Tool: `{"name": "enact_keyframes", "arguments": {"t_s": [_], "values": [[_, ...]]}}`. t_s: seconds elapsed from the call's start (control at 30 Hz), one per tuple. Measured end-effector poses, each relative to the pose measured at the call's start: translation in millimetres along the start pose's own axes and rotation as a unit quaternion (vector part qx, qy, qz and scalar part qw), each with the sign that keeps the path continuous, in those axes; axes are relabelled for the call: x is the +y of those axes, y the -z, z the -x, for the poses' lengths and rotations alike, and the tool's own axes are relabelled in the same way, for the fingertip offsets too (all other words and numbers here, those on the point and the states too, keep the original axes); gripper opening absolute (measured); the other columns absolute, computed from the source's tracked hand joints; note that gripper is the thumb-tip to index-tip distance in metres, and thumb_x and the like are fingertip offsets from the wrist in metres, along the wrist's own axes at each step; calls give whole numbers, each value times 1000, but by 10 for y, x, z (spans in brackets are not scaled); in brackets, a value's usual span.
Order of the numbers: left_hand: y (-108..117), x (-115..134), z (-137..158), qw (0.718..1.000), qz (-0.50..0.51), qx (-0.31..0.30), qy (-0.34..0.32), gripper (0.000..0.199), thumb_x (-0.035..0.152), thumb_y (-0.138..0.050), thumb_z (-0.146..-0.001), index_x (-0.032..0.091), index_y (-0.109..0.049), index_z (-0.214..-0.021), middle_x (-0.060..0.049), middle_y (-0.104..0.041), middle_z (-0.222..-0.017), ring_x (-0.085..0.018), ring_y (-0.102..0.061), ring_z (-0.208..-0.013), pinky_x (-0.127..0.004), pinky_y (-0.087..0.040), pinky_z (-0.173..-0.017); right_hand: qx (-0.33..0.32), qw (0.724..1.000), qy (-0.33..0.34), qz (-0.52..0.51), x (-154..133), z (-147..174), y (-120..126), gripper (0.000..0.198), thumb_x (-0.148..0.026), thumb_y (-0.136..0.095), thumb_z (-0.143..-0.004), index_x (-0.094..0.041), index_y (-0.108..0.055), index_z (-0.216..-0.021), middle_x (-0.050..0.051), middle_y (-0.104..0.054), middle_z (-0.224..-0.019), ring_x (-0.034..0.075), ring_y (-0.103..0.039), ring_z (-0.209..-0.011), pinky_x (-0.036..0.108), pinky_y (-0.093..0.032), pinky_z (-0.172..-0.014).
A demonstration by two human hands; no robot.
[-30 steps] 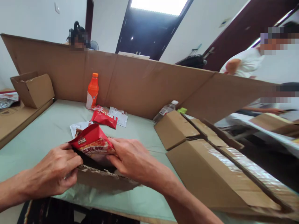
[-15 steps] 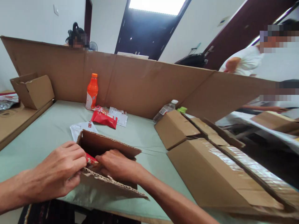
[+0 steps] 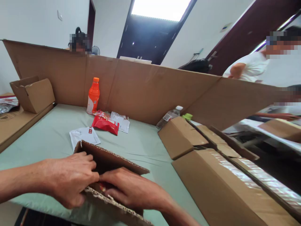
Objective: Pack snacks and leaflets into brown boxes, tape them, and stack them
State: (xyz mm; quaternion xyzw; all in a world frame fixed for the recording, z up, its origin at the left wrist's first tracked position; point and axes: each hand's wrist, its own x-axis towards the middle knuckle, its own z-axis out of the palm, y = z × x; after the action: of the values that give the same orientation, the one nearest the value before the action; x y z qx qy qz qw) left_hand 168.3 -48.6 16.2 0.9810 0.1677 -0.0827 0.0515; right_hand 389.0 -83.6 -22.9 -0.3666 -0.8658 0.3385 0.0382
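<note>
An open cardboard box sits close in front of me, its flaps standing up. My left hand is at the box's left end, fingers curled over the edge and closed; what they grip is hidden. Inside the opening, my right hand reaches down with thumb and index finger around a red packet, of which only a small bit shows. Its other fingers are out of sight. Just behind the box lies a white sachet.
Farther back are a red packet, another white sachet and an orange drink bottle. A clear bottle leans behind closed cartons at right. A cardboard wall borders the table; people are beyond it.
My left hand has shifted right and lower, over the box's end. The red packet, plainly visible between my hands before, is now mostly covered. The view has tilted slightly up.
</note>
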Motion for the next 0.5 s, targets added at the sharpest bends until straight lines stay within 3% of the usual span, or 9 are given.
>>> {"name": "enact_keyframes", "arguments": {"t_s": [0.07, 0.13, 0.17, 0.23, 0.3, 0.33, 0.37, 0.5], "values": [[-23, 13, 14, 999, 11, -30, -6, 18, 21, -85, -73, 20, -74, -86, -6, -76, -83, -27, -70, -78, -38, -52, -75, 56, 996, 51, -40, -12, 175, 36, 20, -12, -59, -95, -21, -76, -102, 4, -81, -98, 19, -73, -88, 30, -52, -80], [-55, 20, 44, 999, 33, -20, -14, 16, 19, -83, -74, 21, -73, -86, -4, -76, -78, -25, -68, -72, -37, -50, -71, 195, 971, 102, -92, 50, 362, 115, 24, -15, -59, -99, -24, -78, -110, 5, -82, -100, 20, -76, -91, 31, -57, -82], [-69, 21, 60, 999, 47, -3, -15, 15, 17, -81, -75, 22, -72, -86, -4, -76, -78, -25, -68, -72, -37, -49, -70, 289, 943, 113, -123, 126, 428, 174, 24, -18, -59, -101, -27, -79, -112, 4, -82, -99, 20, -76, -89, 32, -59, -80], [-89, 18, 87, 997, 74, 23, -16, 14, 14, -77, -76, 23, -71, -86, -3, -76, -78, -24, -68, -72, -37, -47, -68, 467, 859, 98, -183, 381, 430, 314, 20, -25, -61, -102, -28, -79, -108, 4, -82, -93, 19, -75, -77, 33, -60, -70], [-112, 11, 100, 996, 87, 23, -12, 15, 12, -75, -76, 23, -70, -85, -3, -76, -78, -25, -69, -73, -37, -47, -67, 547, 804, 32, -230, 746, 210, 431, 18, -36, -63, -100, -26, -78, -101, 5, -80, -91, 18, -71, -71, 33, -59, -65], [-131, 7, 101, 996, 88, 21, -9, 15, 11, -75, -76, 23, -70, -85, -3, -75, -78, -25, -69, -73, -37, -46, -67, 527, 813, -20, -248, 945, 21, 465, 22, -42, -65, -96, -23, -76, -99, 6, -80, -93, 19, -72, -74, 33, -59, -65], [-156, 2, 99, 996, 89, 20, -7, 16, 12, -76, -76, 24, -69, -84, -3, -75, -78, -25, -69, -72, -38, -46, -67, 471, 840, -87, -255, 1140, -207, 476, 27, -46, -65, -92, -22, -74, -99, 6, -80, -96, 20, -73, -81, 33, -59, -68], [-285, -24, 61, 995, 85, 40, -14, 14, 21, -80, -82, 25, -67, -81, 0, -73, -73, -22, -65, -65, -38, -42, -60, 371, 875, -178, -253, 1686, -1203, 341, 33, -33, -83, -73, -17, -75, -101, 6, -77, -91, 21, -71, -85, 33, -57, -75]]}}
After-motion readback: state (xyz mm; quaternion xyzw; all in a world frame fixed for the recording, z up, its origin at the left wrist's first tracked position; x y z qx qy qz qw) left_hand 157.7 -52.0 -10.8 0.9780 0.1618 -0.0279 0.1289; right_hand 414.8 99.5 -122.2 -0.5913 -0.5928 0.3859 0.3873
